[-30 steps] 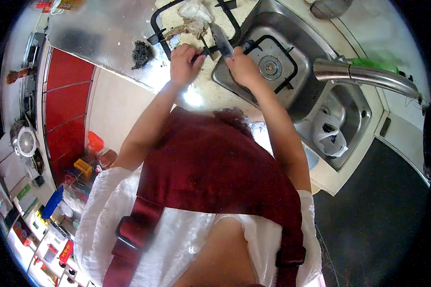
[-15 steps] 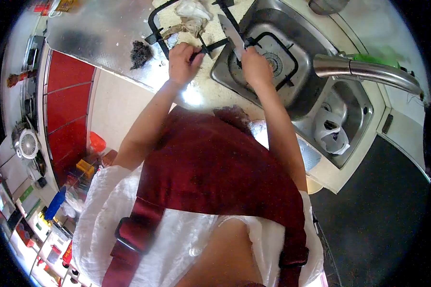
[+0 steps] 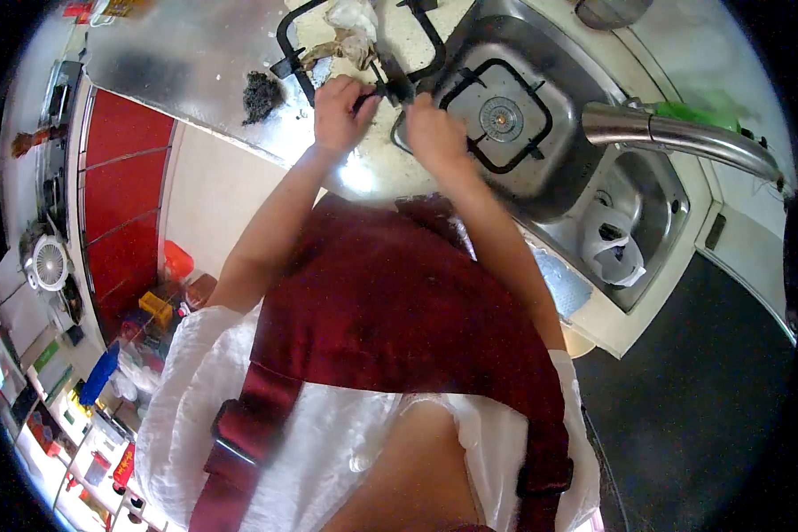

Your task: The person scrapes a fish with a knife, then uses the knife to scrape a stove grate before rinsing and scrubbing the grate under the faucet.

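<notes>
Cream counter (image 3: 392, 174): twelve o'clock. Steel sink (image 3: 566, 151): one o'clock. Black grate (image 3: 438, 46): twelve o'clock, on counter, near side gripped by left hand (image 3: 340, 117), fingers curled. Right hand (image 3: 437, 135): fingers closed around knife (image 3: 397, 82), blade blurred, contact with grate unclear. Dark scourer (image 3: 262, 97): eleven o'clock.

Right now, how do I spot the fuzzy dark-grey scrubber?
Find the big stainless-steel sink, then go left past the bare left hand. The scrubber lies on the shiny silver counter. It's a frizzy clump, unlike the black-barred grate beside it.
</notes>
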`<action>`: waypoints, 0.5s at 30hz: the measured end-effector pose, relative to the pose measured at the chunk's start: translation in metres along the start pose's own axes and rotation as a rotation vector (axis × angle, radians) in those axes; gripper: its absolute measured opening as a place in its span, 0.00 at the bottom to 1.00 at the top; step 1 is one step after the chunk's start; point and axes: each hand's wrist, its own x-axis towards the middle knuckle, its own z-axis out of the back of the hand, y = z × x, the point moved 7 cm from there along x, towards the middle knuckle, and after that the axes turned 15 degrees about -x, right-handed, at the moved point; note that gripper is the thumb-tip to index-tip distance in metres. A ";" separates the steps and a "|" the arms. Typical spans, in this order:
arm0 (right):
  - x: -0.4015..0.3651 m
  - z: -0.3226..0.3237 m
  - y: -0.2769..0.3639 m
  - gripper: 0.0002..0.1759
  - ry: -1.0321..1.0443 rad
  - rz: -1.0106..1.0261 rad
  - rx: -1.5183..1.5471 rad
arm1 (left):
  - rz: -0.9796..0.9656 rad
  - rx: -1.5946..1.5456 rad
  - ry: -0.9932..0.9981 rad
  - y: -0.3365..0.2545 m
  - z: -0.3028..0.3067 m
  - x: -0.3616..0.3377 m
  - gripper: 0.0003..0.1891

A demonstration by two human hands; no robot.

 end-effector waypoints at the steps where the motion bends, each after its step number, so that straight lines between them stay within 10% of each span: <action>1: 0.001 -0.003 0.006 0.17 0.023 0.021 0.006 | 0.024 0.011 0.005 0.004 -0.001 0.002 0.08; 15: 0.014 0.007 -0.003 0.18 0.060 0.021 0.054 | -0.015 -0.008 0.001 0.003 0.001 0.002 0.08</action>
